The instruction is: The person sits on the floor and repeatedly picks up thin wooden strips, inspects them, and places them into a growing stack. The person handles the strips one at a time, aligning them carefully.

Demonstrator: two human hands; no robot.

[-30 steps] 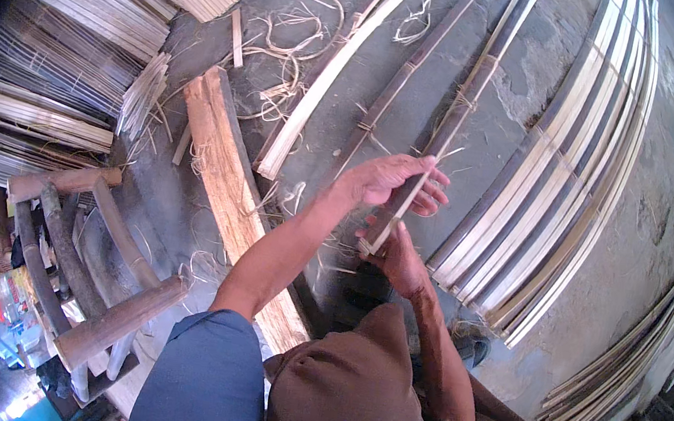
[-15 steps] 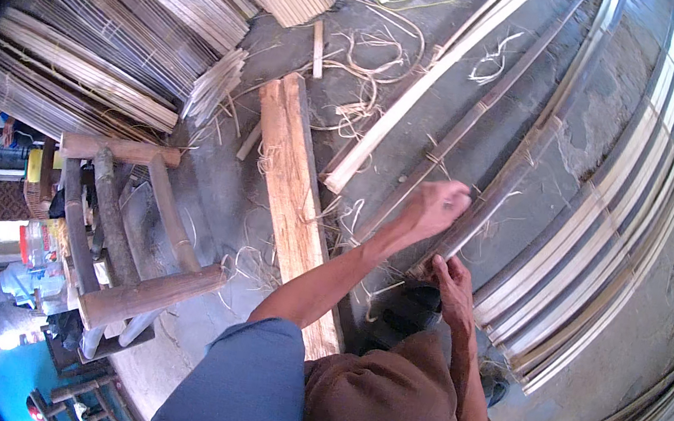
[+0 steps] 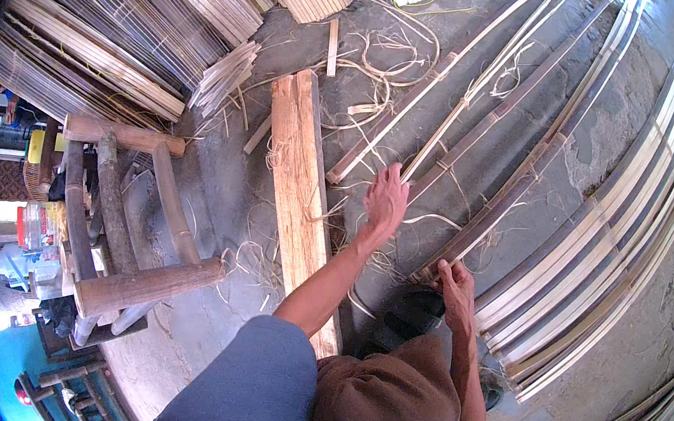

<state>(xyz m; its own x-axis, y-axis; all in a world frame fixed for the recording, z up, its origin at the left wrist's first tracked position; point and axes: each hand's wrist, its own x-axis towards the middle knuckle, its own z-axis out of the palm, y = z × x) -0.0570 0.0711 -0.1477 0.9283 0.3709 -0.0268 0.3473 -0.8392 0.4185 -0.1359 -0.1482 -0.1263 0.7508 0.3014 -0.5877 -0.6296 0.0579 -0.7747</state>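
we see the right hand (image 3: 456, 290) pinching the near end of a dark bamboo length (image 3: 545, 148), thumb against fingers; the length runs away along the floor (image 3: 550, 209). the left hand (image 3: 387, 197) has its fingers extended at the near end of a pale strip (image 3: 480, 83); we cannot tell whether it grips. we judge that a slack right pinch could let the length twist, and loose fibres (image 3: 382, 261) nearby could snag either piece.

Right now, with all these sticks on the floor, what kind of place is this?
It looks like a workshop, perhaps for bamboo or wood: there are stacked bundles of thin slats, a thick rough plank, and a long dark strip with the right hand at its near end.
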